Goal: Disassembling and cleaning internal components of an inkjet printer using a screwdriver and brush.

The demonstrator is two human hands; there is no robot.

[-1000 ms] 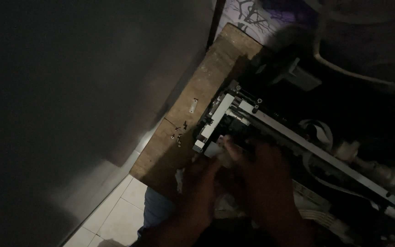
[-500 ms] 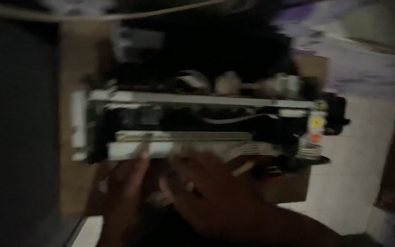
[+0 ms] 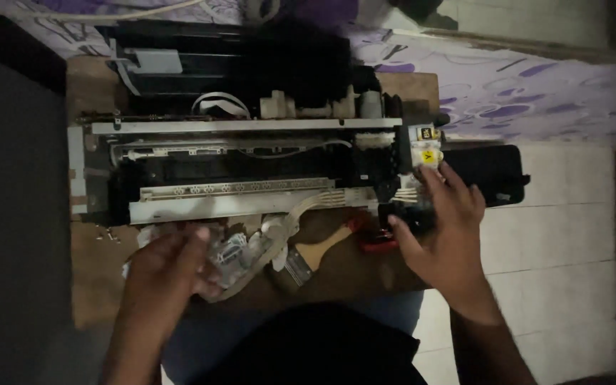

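1. Far left is just a dark panel (image 3: pixel 8 214), too dim to say what it is. Next to it sits a small wooden table (image 3: pixel 98 285) with the whole job laid out on top.

2. On the table is an opened-up printer mechanism (image 3: pixel 237 164), cover off, with a long metal rail (image 3: pixel 251 126) across its top and a pale plastic strip (image 3: pixel 201 208) along its front edge. Behind it is a black housing part (image 3: pixel 237 64) with a grey tab on it.

3. Left hand (image 3: pixel 169 267) is at the front left of the mechanism, fingers curled loosely around a clear plastic piece (image 3: pixel 233 253) with a pale ribbon cable (image 3: pixel 279 228) looping past it. Looks like it's holding it, but it's dark down there so I can't tell how firm the grip is.

4. Middle front: a paintbrush (image 3: pixel 315 251) with a wooden handle lies flat on the table, bristles toward the person, just beside the cable. Nobody's touching it.

5. Right of that, something small and red (image 3: pixel 378 242) lies on the table edge, partly under the right hand.

6. Right hand (image 3: pixel 443 224) is well apart from the left one, fingers spread and wrapped on the black ink carriage block (image 3: pixel 411 207) at the right end of the mechanism, thumb underneath. A cartridge with a yellow label (image 3: pixel 425 146) sits right above the fingertips.

7. Further right, a black tray-like part (image 3: pixel 490 175) sticks out over the white tiled floor (image 3: pixel 550 242). Purple patterned cloth (image 3: pixel 500 93) runs behind.
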